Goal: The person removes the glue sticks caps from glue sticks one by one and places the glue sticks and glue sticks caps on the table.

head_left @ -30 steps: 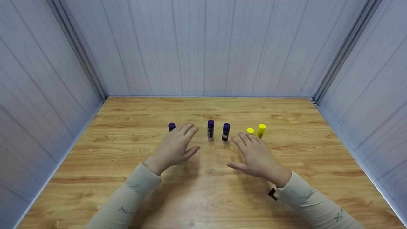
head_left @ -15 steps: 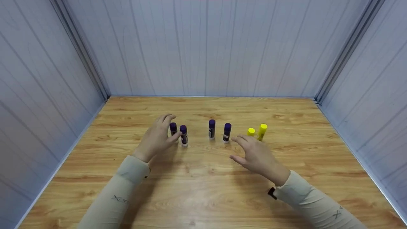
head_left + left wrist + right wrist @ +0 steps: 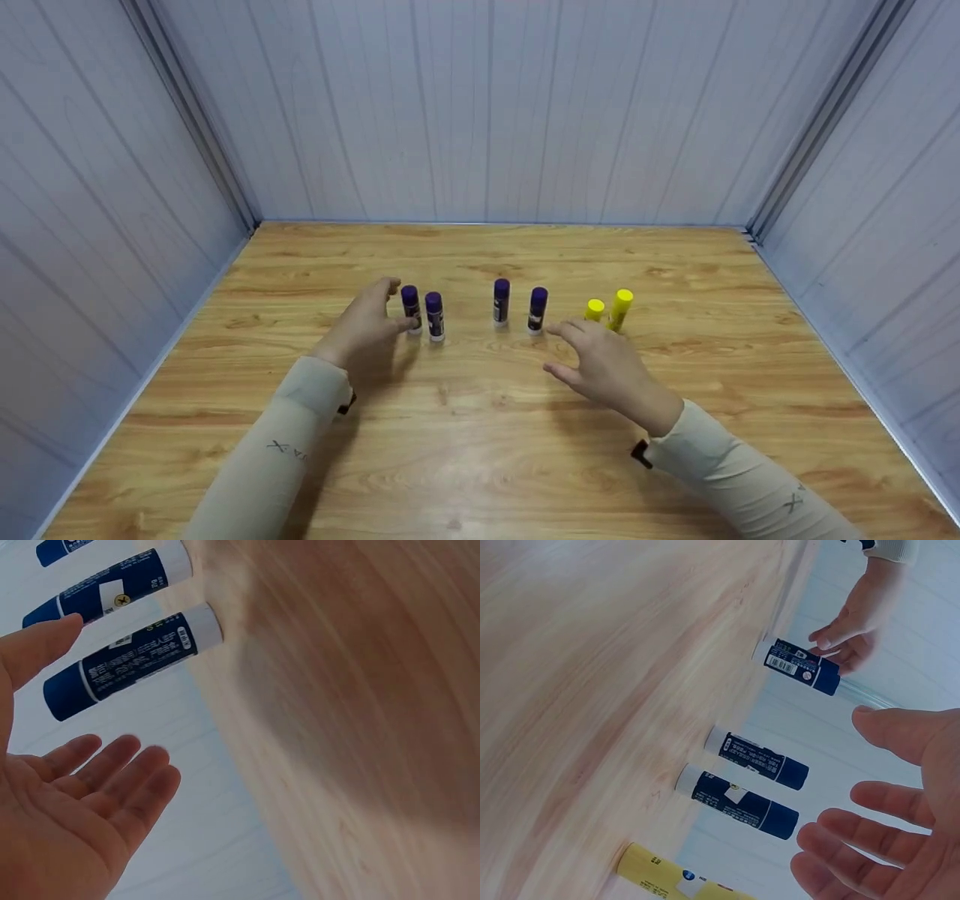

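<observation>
My left hand (image 3: 367, 319) is around the leftmost dark purple-capped glue stick (image 3: 410, 301), which stands upright. In the left wrist view its thumb and relaxed fingers lie on either side of that glue stick (image 3: 139, 660), with a gap at the fingers. Just right of it is a second purple-capped glue stick (image 3: 435, 315). My right hand (image 3: 604, 364) hovers with spread, slightly bent fingers and holds nothing. Close to its fingertips stands another purple-capped glue stick (image 3: 537, 309). Behind this hand are two yellow glue sticks, a shorter-looking one (image 3: 594, 309) and a taller-looking one (image 3: 621, 309), their lower parts partly hidden.
One more purple-capped glue stick (image 3: 502, 301) stands near the middle of the wood-grain table (image 3: 480, 435). Pale panel walls (image 3: 480, 112) enclose the table at the back and on both sides.
From in front of the two left glue sticks, my left hand has moved left, uncovering them. Its thumb has drawn back off the second one. My right hand has barely moved, its fingers bending slightly.
</observation>
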The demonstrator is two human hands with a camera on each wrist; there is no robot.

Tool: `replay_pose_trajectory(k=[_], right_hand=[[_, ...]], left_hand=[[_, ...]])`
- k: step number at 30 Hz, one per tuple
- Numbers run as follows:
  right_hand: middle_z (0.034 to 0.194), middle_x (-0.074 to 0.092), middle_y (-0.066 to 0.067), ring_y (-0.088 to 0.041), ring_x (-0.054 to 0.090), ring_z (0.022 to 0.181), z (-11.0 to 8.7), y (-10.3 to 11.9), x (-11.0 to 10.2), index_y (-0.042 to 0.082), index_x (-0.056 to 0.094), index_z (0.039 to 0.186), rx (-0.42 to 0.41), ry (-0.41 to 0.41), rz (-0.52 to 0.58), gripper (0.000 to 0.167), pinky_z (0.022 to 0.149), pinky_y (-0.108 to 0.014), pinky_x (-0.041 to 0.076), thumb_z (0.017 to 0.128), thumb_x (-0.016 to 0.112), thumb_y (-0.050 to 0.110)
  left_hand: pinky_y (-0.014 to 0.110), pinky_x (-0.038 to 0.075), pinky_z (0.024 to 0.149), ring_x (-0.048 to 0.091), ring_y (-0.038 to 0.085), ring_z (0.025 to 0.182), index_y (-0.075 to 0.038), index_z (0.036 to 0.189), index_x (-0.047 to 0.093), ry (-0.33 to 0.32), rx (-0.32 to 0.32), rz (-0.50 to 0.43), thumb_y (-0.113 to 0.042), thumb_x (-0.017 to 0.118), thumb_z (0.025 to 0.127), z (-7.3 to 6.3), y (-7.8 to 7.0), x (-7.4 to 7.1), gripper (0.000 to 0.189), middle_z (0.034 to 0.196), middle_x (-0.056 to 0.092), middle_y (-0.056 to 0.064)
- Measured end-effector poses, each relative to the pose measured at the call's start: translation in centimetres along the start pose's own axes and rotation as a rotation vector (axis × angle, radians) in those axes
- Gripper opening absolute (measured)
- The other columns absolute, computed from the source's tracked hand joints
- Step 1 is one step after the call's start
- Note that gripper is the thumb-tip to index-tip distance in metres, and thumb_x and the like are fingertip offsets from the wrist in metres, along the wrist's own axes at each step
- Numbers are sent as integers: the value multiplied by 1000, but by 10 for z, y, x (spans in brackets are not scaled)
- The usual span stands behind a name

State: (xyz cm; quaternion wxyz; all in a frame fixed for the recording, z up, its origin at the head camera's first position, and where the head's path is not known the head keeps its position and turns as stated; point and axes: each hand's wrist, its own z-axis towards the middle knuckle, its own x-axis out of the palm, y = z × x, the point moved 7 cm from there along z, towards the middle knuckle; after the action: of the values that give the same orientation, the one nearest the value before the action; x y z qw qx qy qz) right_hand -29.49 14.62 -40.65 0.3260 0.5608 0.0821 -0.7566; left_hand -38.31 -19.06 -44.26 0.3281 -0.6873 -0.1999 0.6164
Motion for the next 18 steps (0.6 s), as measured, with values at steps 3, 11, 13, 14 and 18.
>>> replay_pose_trajectory(k=[3, 11, 13, 14, 18], right_hand=[[127, 76, -11, -30, 76, 110, -1, -1, 1, 7, 72, 133, 5, 1, -5, 48, 81, -45, 66, 94, 88, 31], [126, 77, -10, -28, 76, 109, -1, -1, 1, 8, 73, 132, 7, -1, -17, 48, 80, -44, 66, 94, 88, 33], [125, 77, -10, -28, 76, 108, -1, -1, 1, 9, 73, 132, 8, -1, -22, 49, 78, -44, 66, 94, 88, 34], [125, 77, -10, -28, 76, 108, -1, -2, 2, 9, 73, 133, 9, -1, -25, 49, 78, -44, 66, 94, 88, 35], [125, 77, -9, -27, 76, 108, -1, -3, 2, 9, 73, 133, 15, 2, -19, 48, 80, -44, 66, 94, 87, 35]], left_hand=[[63, 38, 125, 47, 47, 150, 0, 160, 41, 20, -36, -52, -24, 79, 100, 3, 6, 2, 75, 159, 50, 26], [61, 35, 128, 50, 42, 149, -5, 148, 56, 50, -128, -185, -21, 77, 100, 8, 12, 11, 54, 152, 57, 20], [60, 34, 129, 48, 43, 151, -5, 145, 58, 44, -120, -197, -18, 76, 101, 9, 11, 13, 50, 153, 58, 20], [60, 33, 129, 48, 43, 152, -4, 144, 58, 44, -113, -196, -17, 75, 102, 9, 11, 13, 48, 154, 58, 21], [59, 36, 128, 52, 42, 148, -4, 137, 62, 42, -112, -207, -14, 73, 104, 12, 10, 15, 36, 147, 64, 19]])
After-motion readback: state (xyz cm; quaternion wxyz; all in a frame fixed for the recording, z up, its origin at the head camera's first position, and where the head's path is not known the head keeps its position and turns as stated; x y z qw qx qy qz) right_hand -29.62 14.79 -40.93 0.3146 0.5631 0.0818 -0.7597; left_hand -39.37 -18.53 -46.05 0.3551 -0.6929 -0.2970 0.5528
